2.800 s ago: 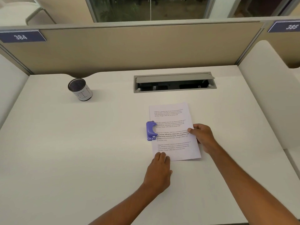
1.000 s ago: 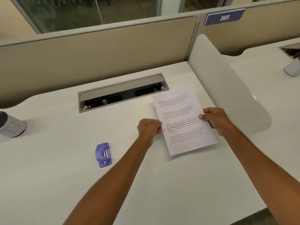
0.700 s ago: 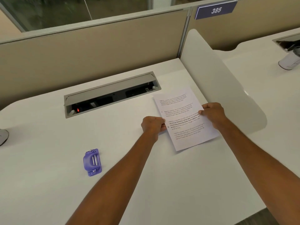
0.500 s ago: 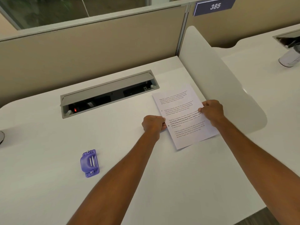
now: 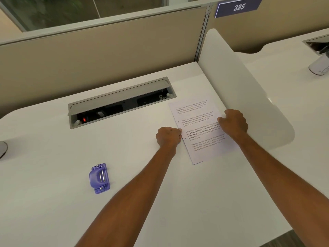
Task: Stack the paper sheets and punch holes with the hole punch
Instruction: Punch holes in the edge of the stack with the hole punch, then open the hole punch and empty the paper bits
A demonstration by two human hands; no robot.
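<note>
The paper sheets lie flat on the white desk, pinned between your two hands near the side divider panel. Your left hand is curled into a loose fist with its fingertips pinching the left long edge, where two dark dots that look like punched holes show just above and below your knuckles. Your right hand is curled too, and rests on the right side of the page, thumb on top; whether it grips the edge or only presses down, I cannot tell. How many sheets are in the stack is also too fine to see.

The cable tray sits open beyond your left hand. The purple hole punch lies well apart, down and to the left of that hand, untouched.

From here, the likely trouble is the sheets sliding out of register: lift one hand unevenly, or drag across the smooth desk, and the holes would stop lining up.
</note>
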